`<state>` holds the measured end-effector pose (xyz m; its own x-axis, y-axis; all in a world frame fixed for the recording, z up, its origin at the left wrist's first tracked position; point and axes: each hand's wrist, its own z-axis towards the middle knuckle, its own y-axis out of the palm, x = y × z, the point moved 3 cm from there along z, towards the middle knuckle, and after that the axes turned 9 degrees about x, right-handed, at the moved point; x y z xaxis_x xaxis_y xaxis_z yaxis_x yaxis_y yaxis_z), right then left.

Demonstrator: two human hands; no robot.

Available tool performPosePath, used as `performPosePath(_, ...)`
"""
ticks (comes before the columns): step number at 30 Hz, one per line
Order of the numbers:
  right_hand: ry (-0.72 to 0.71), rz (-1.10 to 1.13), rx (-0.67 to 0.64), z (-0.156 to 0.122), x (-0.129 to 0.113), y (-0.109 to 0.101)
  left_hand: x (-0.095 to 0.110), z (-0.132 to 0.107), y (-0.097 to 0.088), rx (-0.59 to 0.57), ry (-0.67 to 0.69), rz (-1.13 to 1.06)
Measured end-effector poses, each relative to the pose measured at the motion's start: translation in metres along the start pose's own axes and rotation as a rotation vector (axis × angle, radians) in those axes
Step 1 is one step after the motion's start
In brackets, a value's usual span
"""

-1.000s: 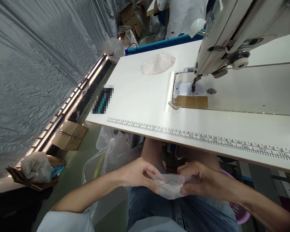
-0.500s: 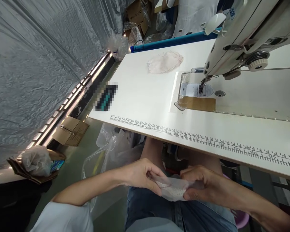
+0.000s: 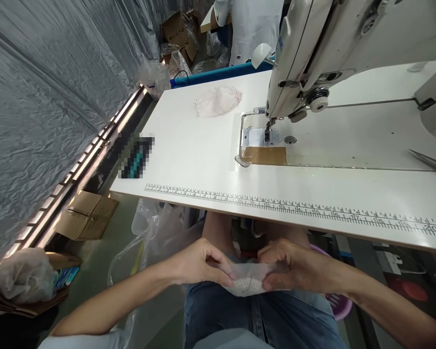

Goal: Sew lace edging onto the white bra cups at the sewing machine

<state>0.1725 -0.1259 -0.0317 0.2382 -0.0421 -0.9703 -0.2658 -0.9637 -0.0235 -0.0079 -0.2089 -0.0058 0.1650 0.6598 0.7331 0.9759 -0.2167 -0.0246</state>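
Over my lap, a small piece of sheer white fabric [image 3: 247, 280] is stretched between both hands, with a denser, lace-like white area along its lower part. My left hand [image 3: 212, 264] pinches its left end between thumb and fingers. At the right end, my right hand [image 3: 285, 266] grips it the same way. Both hands are below the front edge of the white sewing table [image 3: 196, 160], apart from it. On the table stands a sewing machine [image 3: 298, 63], its presser foot [image 3: 268, 132] over the metal needle plate. A pale, frayed piece of cloth [image 3: 219, 101] lies flat toward the back.
A printed ruler [image 3: 279, 204] runs along the table's front edge. Metal scissors or tweezers [image 3: 430, 161] lie at the right. Cardboard boxes [image 3: 87, 215] and clear plastic bags [image 3: 160, 232] are on the floor at left. A purple basket [image 3: 339, 305] stands below right.
The view has turned to the right, bringing more of the machine and the pointed metal tool into sight. Both hands still hold the fabric, which now shows more of its denser white area.
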Motion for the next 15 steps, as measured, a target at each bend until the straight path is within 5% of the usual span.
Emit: performPosePath(15,0.000,0.047,0.007,-0.012,0.015,-0.003,-0.006,-0.002,-0.001,-0.038,-0.011,0.043)
